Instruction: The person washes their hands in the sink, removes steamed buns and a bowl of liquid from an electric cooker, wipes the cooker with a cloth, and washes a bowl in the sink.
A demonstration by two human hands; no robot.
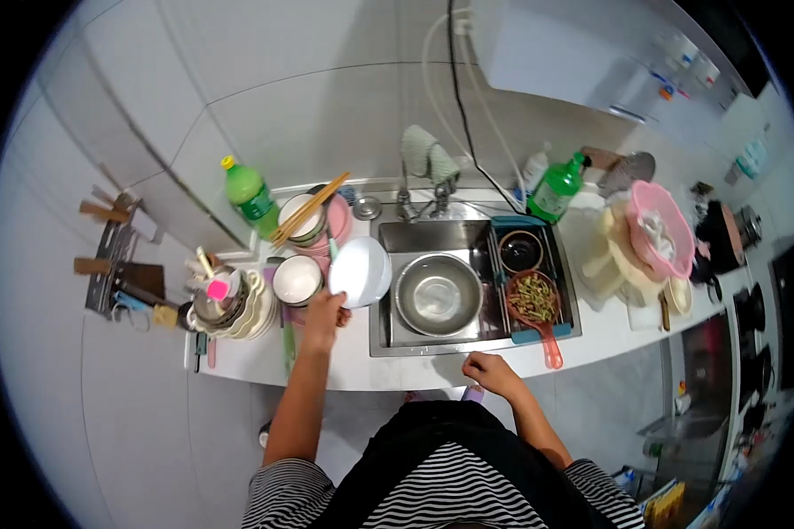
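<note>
My left hand (326, 316) is closed on the near rim of a white bowl (360, 271), which is tilted over the counter at the sink's left edge. A stacked white bowl with a dark outside (297, 280) stands just left of it. My right hand (492, 372) is curled shut in front of the counter edge, below the sink, with nothing visible in it. Inside the steel sink (388, 339) sits a round metal basin (438, 295). To its right, a dark rack holds a red colander (551, 339) of cut green vegetables and a dark bowl (520, 251).
Wooden chopsticks (309, 210) lie across bowls at the back left, near a green bottle (250, 198). The faucet (406, 204) rises behind the sink. Another green bottle (556, 189) and a pink basket (662, 229) stand right. Knives (137, 278) hang on the left wall.
</note>
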